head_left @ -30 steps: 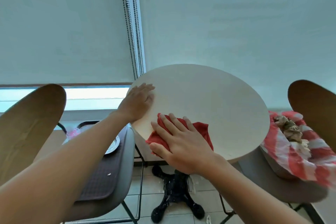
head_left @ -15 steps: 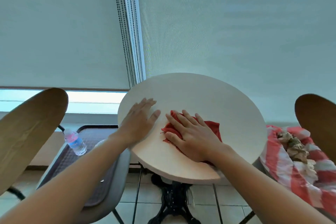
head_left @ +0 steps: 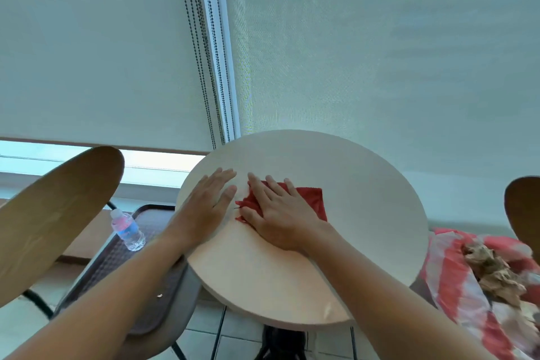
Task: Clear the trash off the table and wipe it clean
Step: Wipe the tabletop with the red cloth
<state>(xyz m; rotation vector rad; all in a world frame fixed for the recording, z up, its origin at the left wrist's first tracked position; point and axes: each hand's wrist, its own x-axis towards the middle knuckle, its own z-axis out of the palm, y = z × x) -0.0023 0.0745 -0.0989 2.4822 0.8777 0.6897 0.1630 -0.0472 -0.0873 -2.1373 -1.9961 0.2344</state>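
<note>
A round pale table (head_left: 365,213) fills the middle of the view. A red cloth (head_left: 312,202) lies on its left half. My right hand (head_left: 277,213) presses flat on the cloth, fingers straight and spread, covering most of it. My left hand (head_left: 207,202) rests flat on the bare tabletop just left of the cloth, fingers straight, close to the table's left edge. A red-and-white striped bag (head_left: 455,280) at the right holds crumpled brown paper trash (head_left: 493,272).
A chair with a wooden back (head_left: 52,213) stands at the left; a dark tray (head_left: 140,280) on its seat carries a small water bottle (head_left: 127,229). Another wooden chair back (head_left: 526,207) shows at the right edge. Roller blinds with bead chains (head_left: 201,67) hang behind the table.
My right hand has slid the red cloth from the near-left edge farther onto the table. The left hand stayed flat beside it. The camera tilted up, so the table sits lower in view.
</note>
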